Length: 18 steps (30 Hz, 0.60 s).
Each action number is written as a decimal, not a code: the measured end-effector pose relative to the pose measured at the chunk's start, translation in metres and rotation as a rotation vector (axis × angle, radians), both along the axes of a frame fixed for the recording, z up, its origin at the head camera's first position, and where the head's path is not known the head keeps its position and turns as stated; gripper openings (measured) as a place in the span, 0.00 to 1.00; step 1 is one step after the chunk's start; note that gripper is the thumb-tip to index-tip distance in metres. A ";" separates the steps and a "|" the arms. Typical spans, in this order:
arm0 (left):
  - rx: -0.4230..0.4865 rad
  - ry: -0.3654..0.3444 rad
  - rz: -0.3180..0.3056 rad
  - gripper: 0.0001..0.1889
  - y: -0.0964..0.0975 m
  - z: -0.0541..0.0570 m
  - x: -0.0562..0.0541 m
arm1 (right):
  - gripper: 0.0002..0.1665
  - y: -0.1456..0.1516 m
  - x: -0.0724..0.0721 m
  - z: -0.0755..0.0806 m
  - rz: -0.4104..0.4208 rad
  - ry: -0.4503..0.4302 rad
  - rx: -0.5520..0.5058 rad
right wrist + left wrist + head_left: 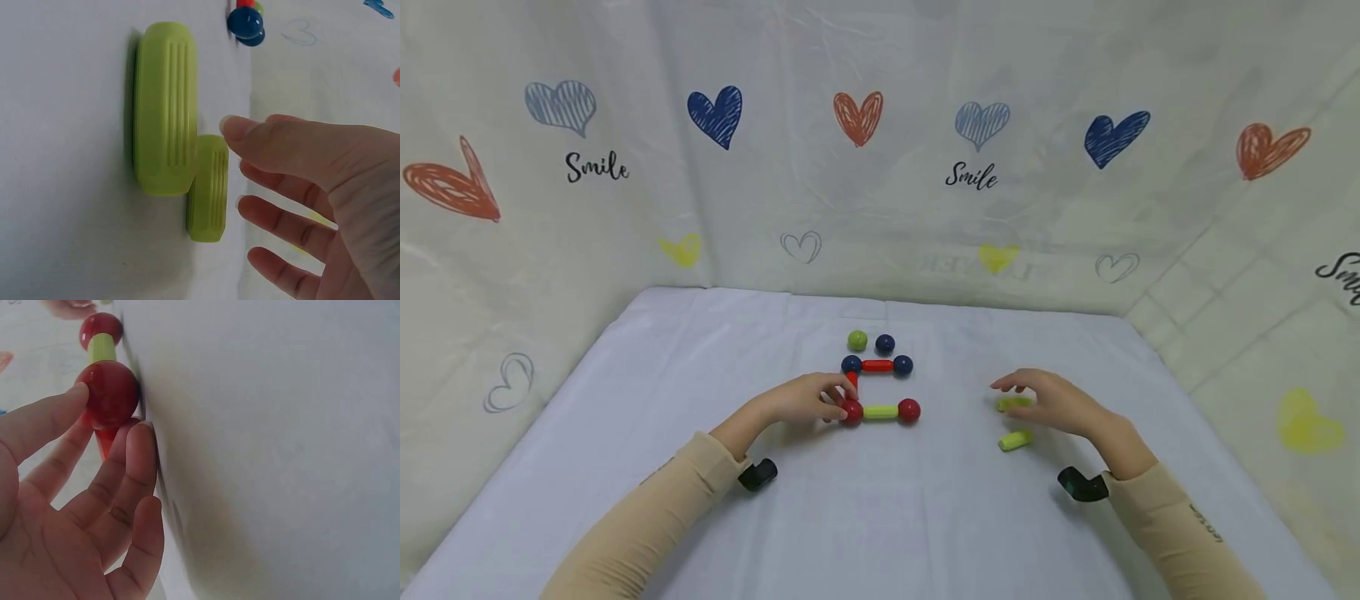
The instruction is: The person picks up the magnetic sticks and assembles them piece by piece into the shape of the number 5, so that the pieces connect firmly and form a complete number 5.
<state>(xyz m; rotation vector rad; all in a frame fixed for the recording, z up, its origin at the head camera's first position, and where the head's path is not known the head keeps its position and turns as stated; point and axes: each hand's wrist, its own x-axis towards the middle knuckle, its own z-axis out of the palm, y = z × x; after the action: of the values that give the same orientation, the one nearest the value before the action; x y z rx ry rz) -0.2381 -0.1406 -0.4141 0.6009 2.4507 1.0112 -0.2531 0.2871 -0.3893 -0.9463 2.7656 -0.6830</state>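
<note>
My left hand holds the near-left red ball of a joined set of balls and rods, its thumb and fingers around the ball. From that ball a yellow-green rod leads right to a second red ball. A partly hidden red rod runs back to a dark blue ball, which another red rod links to a further blue ball. Over two loose yellow-green rods hovers my right hand, fingers relaxed and apart from them.
A loose green ball and a loose dark blue ball sit behind the joined set. White cloth covers the table, and a heart-printed sheet hangs at its back. Black wrist cameras stick out from both cuffs.
</note>
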 end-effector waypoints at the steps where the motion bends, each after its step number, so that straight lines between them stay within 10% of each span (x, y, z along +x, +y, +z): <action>1: 0.001 0.000 0.000 0.14 0.000 0.000 0.000 | 0.25 0.002 -0.001 0.000 -0.006 -0.007 0.008; 18: 0.002 -0.017 -0.002 0.14 0.001 -0.001 -0.002 | 0.23 0.016 -0.008 -0.015 -0.025 -0.004 0.033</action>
<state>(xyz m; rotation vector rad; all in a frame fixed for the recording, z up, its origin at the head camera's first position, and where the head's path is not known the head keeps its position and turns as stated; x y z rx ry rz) -0.2400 -0.1399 -0.4146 0.5929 2.4337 1.0140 -0.2613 0.3029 -0.4040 -0.9047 2.7805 -0.6405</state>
